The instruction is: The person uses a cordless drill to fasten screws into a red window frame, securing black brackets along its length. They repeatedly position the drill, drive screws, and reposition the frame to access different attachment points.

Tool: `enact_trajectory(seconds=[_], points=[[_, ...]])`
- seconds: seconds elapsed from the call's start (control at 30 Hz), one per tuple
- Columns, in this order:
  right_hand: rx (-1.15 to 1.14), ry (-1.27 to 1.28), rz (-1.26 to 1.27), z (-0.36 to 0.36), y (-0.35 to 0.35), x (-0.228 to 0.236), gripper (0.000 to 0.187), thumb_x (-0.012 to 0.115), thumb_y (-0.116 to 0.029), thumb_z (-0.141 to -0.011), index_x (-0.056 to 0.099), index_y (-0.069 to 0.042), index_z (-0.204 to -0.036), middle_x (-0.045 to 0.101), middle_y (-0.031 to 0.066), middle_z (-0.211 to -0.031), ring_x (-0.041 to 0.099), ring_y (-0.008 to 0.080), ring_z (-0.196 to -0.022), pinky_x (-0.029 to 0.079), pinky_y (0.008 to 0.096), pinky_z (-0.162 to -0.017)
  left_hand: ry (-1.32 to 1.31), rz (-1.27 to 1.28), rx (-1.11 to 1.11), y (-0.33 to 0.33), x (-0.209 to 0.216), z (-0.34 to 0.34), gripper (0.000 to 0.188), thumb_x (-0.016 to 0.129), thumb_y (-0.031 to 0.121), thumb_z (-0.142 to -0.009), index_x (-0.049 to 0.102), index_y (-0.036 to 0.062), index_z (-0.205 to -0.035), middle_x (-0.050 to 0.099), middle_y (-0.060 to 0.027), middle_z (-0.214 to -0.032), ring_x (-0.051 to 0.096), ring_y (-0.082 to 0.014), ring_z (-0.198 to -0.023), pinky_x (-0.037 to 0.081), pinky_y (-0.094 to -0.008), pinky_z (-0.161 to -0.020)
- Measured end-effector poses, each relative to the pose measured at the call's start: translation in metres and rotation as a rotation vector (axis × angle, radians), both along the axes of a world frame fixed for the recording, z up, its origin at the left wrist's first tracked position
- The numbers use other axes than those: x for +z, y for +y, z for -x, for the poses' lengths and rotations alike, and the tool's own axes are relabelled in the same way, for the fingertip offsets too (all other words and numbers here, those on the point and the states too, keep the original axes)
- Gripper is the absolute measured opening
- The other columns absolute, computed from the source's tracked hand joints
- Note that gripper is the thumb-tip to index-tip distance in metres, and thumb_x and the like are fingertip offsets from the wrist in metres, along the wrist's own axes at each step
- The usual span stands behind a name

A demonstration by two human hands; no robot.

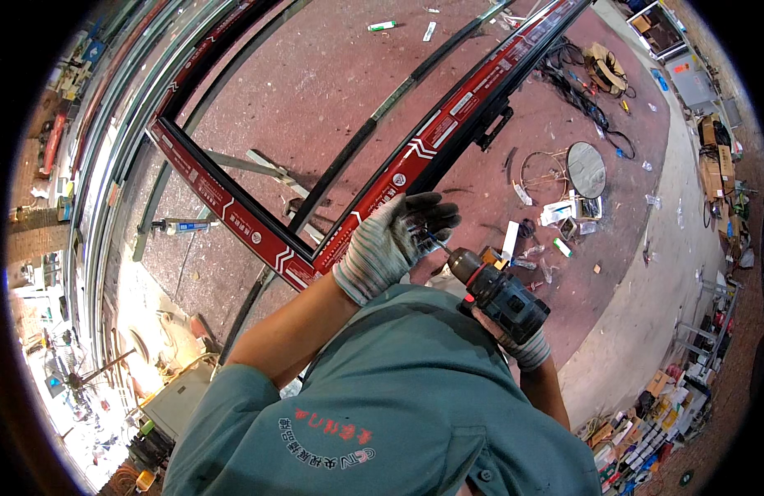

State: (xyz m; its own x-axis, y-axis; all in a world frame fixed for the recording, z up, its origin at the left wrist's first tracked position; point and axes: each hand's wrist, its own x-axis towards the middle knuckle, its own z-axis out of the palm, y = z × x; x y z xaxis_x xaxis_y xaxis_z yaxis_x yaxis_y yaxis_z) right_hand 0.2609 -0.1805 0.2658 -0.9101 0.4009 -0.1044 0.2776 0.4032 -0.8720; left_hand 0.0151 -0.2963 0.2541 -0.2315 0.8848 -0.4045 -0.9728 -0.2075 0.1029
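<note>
The left hand (390, 244), in a striped knit glove with dark fingertips, rests against the lower corner of a window frame (349, 219), a dark frame wrapped in red protective film with white markings. Its grip is loosely curled, the fingers bent around the tip of a drill bit or screw at the nose of the cordless drill (497, 298); what exactly sits between the fingertips is too small to tell. The right hand (514, 339), also gloved, has its grip closed around the handle of the drill, a dark tool with a red collar behind the chuck, which points up and left toward the left hand's fingers. The drill lies just below and right of the frame's corner, near the person's chest.

The frame stretches away from the corner in 2 arms, 1 toward the upper left and 1 toward the upper right, above a reddish speckled floor (332, 83). The person wears a teal work shirt (398, 413).

On the floor to the right lie a round grey disc (586, 169), a coil of thin wire (545, 174), tangled black cables (576, 87) and scattered white scraps. A green and white tube (382, 26) lies near the top edge.
</note>
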Motion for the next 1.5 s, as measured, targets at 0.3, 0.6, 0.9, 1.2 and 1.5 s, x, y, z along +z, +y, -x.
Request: enact_trajectory(seconds=[0.3,0.6,0.9,1.2,1.5], points=[[-0.075,-0.003,0.122,-0.011,-0.009,-0.006,0.026,0.074,-0.01,-0.079,0.064,-0.007,-0.103,0.065,0.0036,-0.093,0.062,0.0147,-0.086,0.053,0.0305,-0.075,0.101,0.021,0.026,-0.005,-0.002,-0.01,0.036,0.047,-0.001,-0.091,0.047,0.0002,-0.127,0.055,-0.0188,-0.123,0.055,-0.0309,-0.116,0.049,-0.0398,-0.098],[-0.077,0.002,-0.012,-0.013,-0.01,-0.004,0.029,0.075,-0.011,-0.078,0.063,-0.008,-0.104,0.064,0.0026,-0.094,0.061,0.0154,-0.084,0.052,0.0309,-0.074,0.214,0.04,0.039,-0.007,0.0,-0.022,0.037,0.048,0.002,-0.093,0.045,0.0013,-0.129,0.055,-0.0182,-0.125,0.054,-0.0296,-0.118,0.047,-0.0397,-0.1],[-0.067,0.036,0.109,-0.014,-0.009,-0.001,0.031,0.075,-0.01,-0.078,0.062,-0.009,-0.106,0.064,0.002,-0.097,0.06,0.0154,-0.089,0.051,0.0314,-0.078,0.282,0.014,-0.054,-0.009,0.0,-0.015,0.041,0.05,0.013,-0.094,0.042,0.0001,-0.133,0.054,-0.0183,-0.126,0.055,-0.0291,-0.117,0.045,-0.0407,-0.101],[-0.106,0.066,0.19,-0.02,-0.009,-0.018,0.036,0.076,-0.01,-0.078,0.06,-0.009,-0.109,0.061,0.0011,-0.101,0.058,0.0145,-0.093,0.049,0.0308,-0.081,0.194,0.035,-0.086,-0.009,-0.003,-0.026,0.039,0.055,0.012,-0.092,0.046,0.0028,-0.129,0.058,-0.0128,-0.117,0.056,-0.0254,-0.113,0.047,-0.0384,-0.097],[-0.07,0.03,0.146,-0.025,0.001,-0.064,0.038,0.075,-0.012,-0.077,0.06,-0.008,-0.112,0.063,0.0047,-0.104,0.06,0.0179,-0.096,0.051,0.0327,-0.085,0.1,0.309,-0.061,-0.008,-0.063,-0.042,0.011,0.064,0.018,-0.089,0.059,0.0097,-0.093,0.055,0.0,-0.072,0.052,-0.012,-0.064,0.042,-0.0265,-0.057]])
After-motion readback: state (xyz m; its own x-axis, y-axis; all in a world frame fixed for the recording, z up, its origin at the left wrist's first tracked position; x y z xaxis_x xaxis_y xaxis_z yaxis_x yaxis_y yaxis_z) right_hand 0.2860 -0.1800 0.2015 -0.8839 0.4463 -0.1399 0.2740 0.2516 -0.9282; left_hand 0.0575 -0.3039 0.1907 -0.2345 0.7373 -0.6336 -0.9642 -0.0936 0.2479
